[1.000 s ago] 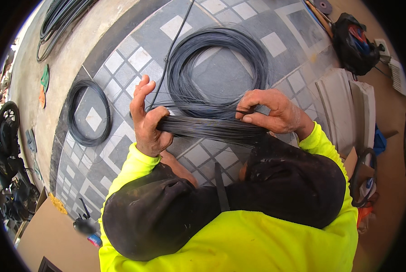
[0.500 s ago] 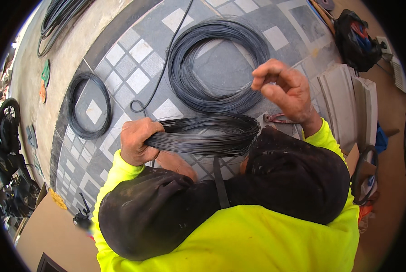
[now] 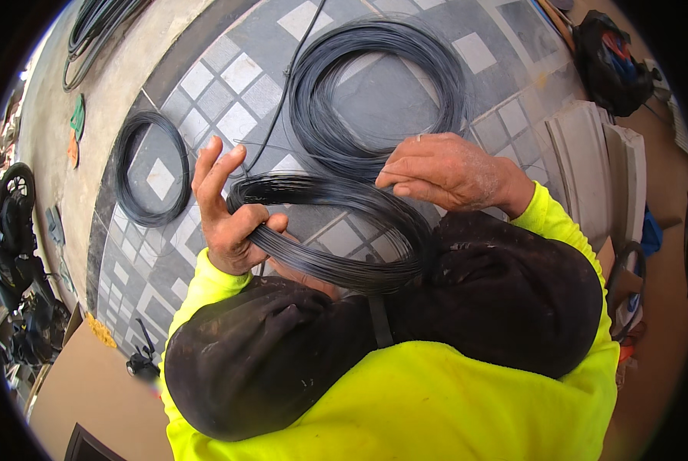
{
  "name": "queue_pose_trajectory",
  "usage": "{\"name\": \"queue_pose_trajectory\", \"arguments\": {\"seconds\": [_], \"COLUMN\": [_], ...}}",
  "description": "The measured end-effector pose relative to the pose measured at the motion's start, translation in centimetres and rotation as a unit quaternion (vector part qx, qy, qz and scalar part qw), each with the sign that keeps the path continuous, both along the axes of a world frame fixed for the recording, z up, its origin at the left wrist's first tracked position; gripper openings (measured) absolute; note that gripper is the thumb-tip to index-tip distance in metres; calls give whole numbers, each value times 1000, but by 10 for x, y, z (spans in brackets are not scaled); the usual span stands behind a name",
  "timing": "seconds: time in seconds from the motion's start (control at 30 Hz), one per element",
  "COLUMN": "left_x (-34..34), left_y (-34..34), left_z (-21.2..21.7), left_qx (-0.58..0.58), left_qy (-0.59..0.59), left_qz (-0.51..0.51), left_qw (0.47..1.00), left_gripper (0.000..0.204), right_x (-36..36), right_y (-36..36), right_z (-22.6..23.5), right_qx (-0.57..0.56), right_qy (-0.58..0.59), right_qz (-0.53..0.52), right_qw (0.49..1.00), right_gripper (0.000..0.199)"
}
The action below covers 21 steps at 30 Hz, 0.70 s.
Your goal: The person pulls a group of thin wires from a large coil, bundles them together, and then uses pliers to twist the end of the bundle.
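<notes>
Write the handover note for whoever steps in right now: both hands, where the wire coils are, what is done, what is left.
Left hand: closed around the left side of the held wire coil, fingers partly raised.
Right hand: above the coil's right side, fingertips pinched, seemingly on a thin strand; its grip cannot be made out for sure.
Held coil: a dark loop in front of the knees, resting on the right knee pad.
Large coil: flat on the tiled floor just beyond the hands.
Small coil: on the tiles to the left.
Done: one coil gathered in hand.
Left: probably securing it; two coils lie untouched.
</notes>
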<state>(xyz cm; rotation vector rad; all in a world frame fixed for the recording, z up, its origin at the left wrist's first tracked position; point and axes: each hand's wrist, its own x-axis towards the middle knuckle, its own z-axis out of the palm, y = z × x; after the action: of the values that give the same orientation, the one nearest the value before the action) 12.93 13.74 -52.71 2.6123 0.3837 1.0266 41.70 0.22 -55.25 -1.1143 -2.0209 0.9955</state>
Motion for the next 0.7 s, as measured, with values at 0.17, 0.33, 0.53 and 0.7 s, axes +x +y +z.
{"name": "queue_pose_trajectory", "arguments": {"seconds": [0.17,0.33,0.53,0.7], "left_x": [-15,-27,-63,-84], "left_y": [-9,10,25,23], "left_z": [-27,8,49,77], "left_qx": [-335,-159,-130,-113], "left_qy": [-35,76,139,170], "left_qz": [-81,-143,-89,-56], "left_qw": [938,974,978,977], "left_gripper": [34,26,33,38], "right_x": [-26,-22,-10,62], "right_y": [-4,-18,-8,22], "right_z": [7,8,3,-55], "right_qx": [-142,-285,-223,114], "right_qy": [124,233,219,-187], "right_qz": [129,171,-95,-369], "right_qw": [974,914,945,903], "right_gripper": [45,60,38,62]}}
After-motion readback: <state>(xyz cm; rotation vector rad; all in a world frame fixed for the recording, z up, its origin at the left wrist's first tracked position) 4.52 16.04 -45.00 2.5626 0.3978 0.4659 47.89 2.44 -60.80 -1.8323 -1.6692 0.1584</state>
